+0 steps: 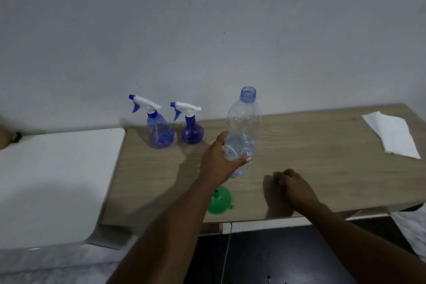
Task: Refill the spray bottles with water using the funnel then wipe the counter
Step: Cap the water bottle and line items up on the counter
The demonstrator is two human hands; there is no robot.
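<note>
My left hand [219, 160] grips the lower part of a clear plastic water bottle [244, 122], which stands upright and uncapped with water in its bottom part. My right hand [294, 185] rests on the wooden counter [322, 145] with curled fingers pinching a small blue cap [279, 182]. A green funnel [219, 200] lies on the counter near the front edge, partly behind my left forearm. Two blue spray bottles with white triggers stand by the wall: a paler one [159, 131] on the left and a darker round one [191, 130] beside it.
A folded white paper towel [391, 135] lies at the counter's right end. A white surface [57, 180] adjoins the counter on the left. A thin white cable [227, 253] hangs below the front edge over a dark floor.
</note>
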